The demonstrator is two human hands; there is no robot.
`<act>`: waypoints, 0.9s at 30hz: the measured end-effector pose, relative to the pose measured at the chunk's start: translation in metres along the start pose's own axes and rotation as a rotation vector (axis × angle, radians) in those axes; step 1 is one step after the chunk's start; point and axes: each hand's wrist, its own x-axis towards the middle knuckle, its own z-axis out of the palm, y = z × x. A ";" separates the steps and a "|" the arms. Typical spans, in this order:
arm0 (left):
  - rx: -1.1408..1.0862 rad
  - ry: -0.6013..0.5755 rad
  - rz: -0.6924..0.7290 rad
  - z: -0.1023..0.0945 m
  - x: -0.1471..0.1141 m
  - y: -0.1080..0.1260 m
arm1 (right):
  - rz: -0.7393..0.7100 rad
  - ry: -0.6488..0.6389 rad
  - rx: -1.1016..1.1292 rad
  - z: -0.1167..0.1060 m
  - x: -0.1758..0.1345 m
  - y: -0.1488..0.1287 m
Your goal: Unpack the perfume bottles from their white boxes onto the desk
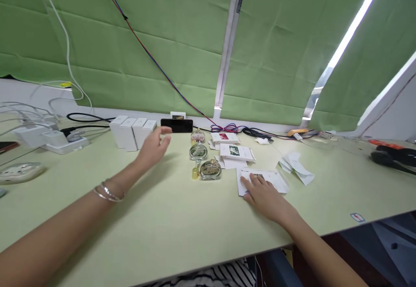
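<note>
My left hand (153, 147) is raised over the table beside a row of several upright white boxes (127, 135), fingers apart with nothing in them. Under the spread fingers of my right hand (264, 195) lies a flattened white carton (276, 180), pressed against the tabletop. Between the hands stand three glass perfume bottles: a front one (210, 170), a middle one (198, 151) and a back one (197, 135). A small yellow-tinted cap (195, 173) is next to the front bottle. Two more flat white cartons with flower pictures, one green-white (237, 151) and one red (225, 138), lie behind.
A black phone (177, 125) leans near the wall. Crumpled white paper (296, 167) lies right of my right hand. Coiled black cable (256, 134) runs along the back, and chargers on a power strip (66, 146) are at the left. The table's front edge is close to me.
</note>
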 end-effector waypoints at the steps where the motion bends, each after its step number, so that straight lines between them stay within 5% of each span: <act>1: 0.149 0.045 0.017 -0.005 0.013 -0.009 | 0.012 0.020 -0.031 -0.001 -0.001 0.002; 3: 0.399 0.086 0.013 -0.010 0.034 -0.028 | -0.002 0.057 -0.052 -0.006 -0.004 0.002; 7: 0.578 -0.074 0.027 -0.005 0.044 -0.042 | -0.104 0.093 0.013 -0.021 -0.011 -0.009; 13: 0.512 -0.025 -0.179 -0.012 0.039 -0.018 | -0.303 0.347 0.130 -0.040 -0.003 -0.032; 18: 0.379 -0.214 -0.370 -0.042 0.026 -0.005 | -0.570 0.478 0.332 -0.053 0.005 -0.064; 22: 0.164 -0.492 -0.398 -0.067 -0.010 0.012 | -0.722 0.342 0.486 -0.036 0.013 -0.099; 27: -0.141 -0.754 -0.338 -0.090 -0.062 0.042 | -0.716 0.036 0.603 0.003 0.027 -0.132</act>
